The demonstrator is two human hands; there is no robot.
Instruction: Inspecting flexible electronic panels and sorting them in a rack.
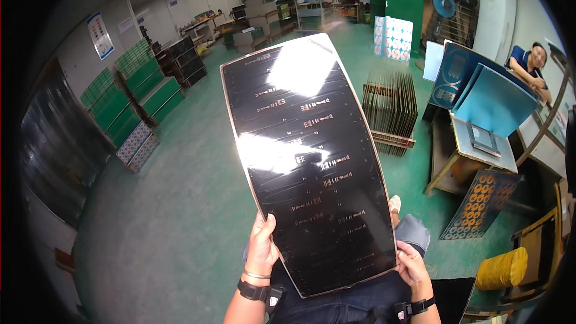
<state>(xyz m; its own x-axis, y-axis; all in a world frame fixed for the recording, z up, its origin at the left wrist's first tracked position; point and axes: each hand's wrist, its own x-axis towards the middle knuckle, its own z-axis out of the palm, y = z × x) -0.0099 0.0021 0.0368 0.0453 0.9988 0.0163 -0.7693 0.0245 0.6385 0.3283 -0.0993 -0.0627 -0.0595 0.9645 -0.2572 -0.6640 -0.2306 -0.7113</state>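
Observation:
A large glossy black panel [312, 186] with a pale edge and rows of small light marks is held up before me, tilted so that its far end rises. Ceiling light glares off it in two bright patches. My left hand [263, 246] grips its left edge near the bottom, thumb on the front face and fingers behind. At the lower right edge, my right hand [411, 264] pinches the panel between thumb and fingers. Most fingers of the left hand are hidden behind the sheet.
A rack of upright thin panels [390, 111] stands right of the panel. Farther right are a table [462, 138] with blue boards [498, 99], an orange-patterned sheet [480, 207] and a yellow roll [503, 268]. Green crates [129, 99] line the left wall. One person [531, 66] leans at the right.

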